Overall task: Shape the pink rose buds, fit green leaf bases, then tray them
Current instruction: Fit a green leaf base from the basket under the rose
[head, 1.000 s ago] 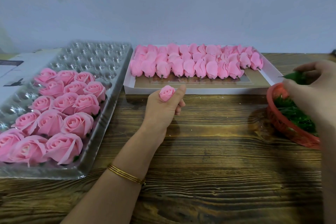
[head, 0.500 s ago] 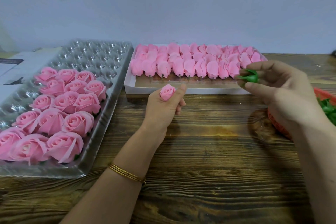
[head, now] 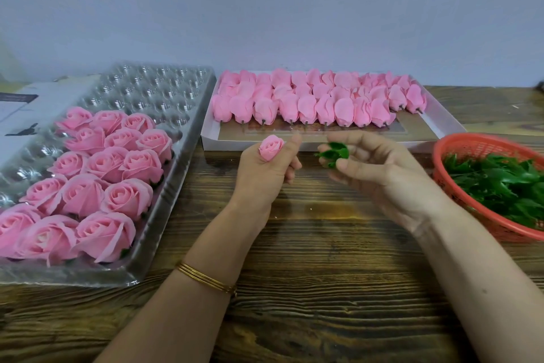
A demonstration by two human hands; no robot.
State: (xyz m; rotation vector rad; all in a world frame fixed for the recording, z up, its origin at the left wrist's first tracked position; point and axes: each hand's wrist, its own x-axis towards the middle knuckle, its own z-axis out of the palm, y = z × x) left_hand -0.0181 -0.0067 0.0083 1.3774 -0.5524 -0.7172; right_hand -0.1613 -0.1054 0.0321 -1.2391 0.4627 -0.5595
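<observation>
Pink bud [head: 271, 147], green base [head: 334, 154] apart, near box [head: 219, 142] edge.

Glossy clear plastic tray [head: 188, 139], rough-grained wood table [head: 323, 303], matt pink buds [head: 306, 106], red plastic mesh basket [head: 459, 144]

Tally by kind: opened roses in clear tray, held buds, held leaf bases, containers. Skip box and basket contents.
opened roses in clear tray: 15
pink bud, in left hand: 1
green leaf base, in right hand: 1
containers (clear tray, white box, red basket): 3
total: 20
</observation>
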